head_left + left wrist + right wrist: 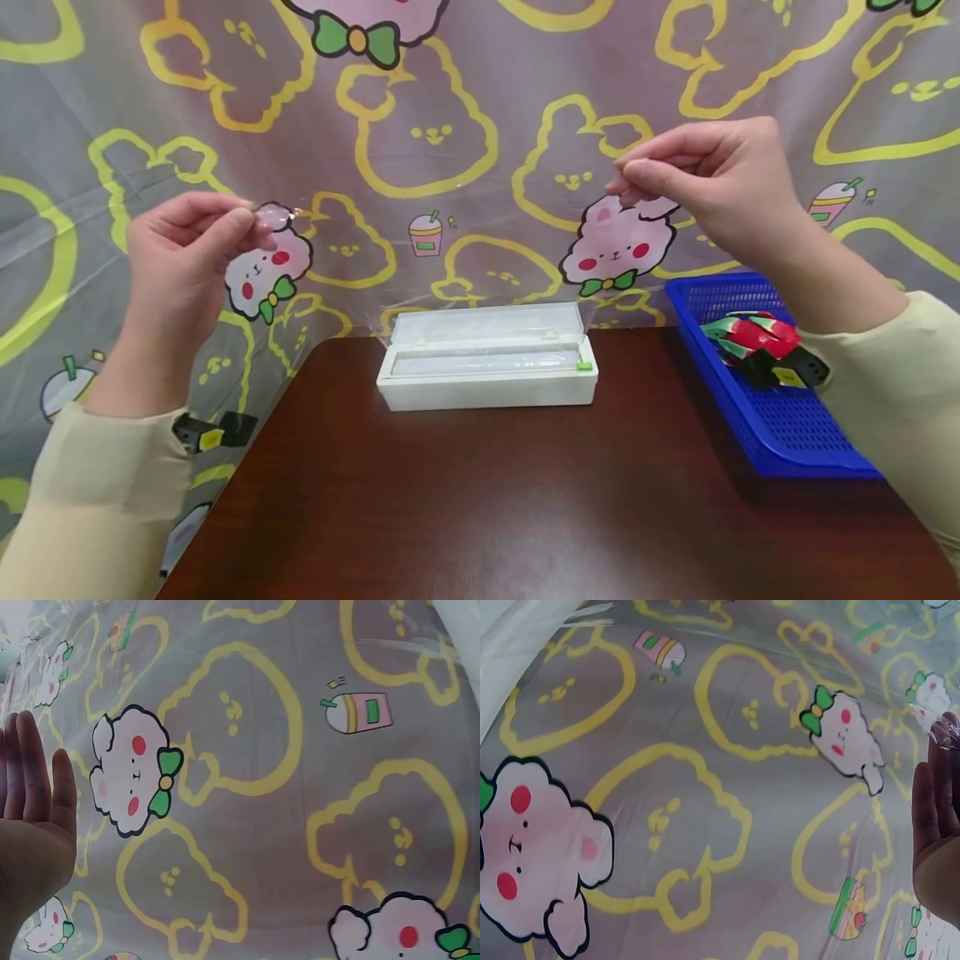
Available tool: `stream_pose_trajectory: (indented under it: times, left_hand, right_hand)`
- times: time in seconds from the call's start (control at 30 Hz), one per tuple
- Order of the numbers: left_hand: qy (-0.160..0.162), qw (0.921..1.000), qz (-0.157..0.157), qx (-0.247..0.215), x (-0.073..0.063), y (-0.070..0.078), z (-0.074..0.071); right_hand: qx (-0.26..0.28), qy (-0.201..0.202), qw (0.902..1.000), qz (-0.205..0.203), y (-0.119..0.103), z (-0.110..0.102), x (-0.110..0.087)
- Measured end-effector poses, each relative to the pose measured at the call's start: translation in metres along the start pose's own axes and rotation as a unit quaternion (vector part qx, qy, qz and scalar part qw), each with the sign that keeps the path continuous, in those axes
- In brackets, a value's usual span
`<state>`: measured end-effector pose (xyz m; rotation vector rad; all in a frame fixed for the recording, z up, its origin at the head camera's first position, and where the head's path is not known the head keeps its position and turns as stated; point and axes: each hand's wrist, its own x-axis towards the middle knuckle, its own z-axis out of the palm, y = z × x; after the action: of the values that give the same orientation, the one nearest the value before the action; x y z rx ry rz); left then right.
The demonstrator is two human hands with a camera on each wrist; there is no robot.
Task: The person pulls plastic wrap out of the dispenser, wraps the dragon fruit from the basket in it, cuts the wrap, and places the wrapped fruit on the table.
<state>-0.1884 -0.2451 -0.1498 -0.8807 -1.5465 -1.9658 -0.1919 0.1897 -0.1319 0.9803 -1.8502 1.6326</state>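
A clear sheet of cling film stretches between my two raised hands, showing mainly by its glints. With thumb and fingers my left hand pinches it on the left. My right hand, somewhat higher, pinches the other side. Film creases shine by the right fingertips in the right wrist view. Between and below the hands, a white cling film dispenser box stands at the table's back with its lid raised. Inside lies a film roll, and a green slider sits at the right end of the rim.
A blue plastic basket stands at the right under my right forearm, holding a red and green package. The dark brown table reaches back to a grey curtain printed with cartoon animals.
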Motion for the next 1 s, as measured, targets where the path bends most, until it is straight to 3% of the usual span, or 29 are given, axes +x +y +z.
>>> stream_pose_trajectory:
  times: [0.13, 0.33, 0.57, 0.77, 1.0]
  left_hand:
    - [-0.017, 0.9992, -0.001, 0.036, -0.018, -0.005, -0.004]
    - [-0.039, 0.9987, -0.020, 0.026, -0.037, -0.015, -0.012]
    - [-0.037, 0.9966, -0.050, 0.054, -0.053, -0.022, -0.013]
    - [-0.037, 0.9848, -0.087, 0.145, -0.069, -0.026, -0.015]
    - [-0.048, 0.9717, -0.122, 0.197, -0.092, -0.040, -0.022]
  right_hand:
    - [-0.003, -0.022, 0.9996, -0.019, 0.000, 0.002, -0.013]
    - [-0.088, -0.035, 0.9954, -0.010, 0.003, 0.008, -0.030]
    - [-0.042, -0.044, 0.9982, 0.003, 0.014, 0.007, -0.047]
    - [-0.069, -0.057, 0.9959, 0.011, 0.025, 0.010, -0.062]
    - [-0.059, -0.098, 0.9929, 0.032, 0.039, 0.016, -0.087]
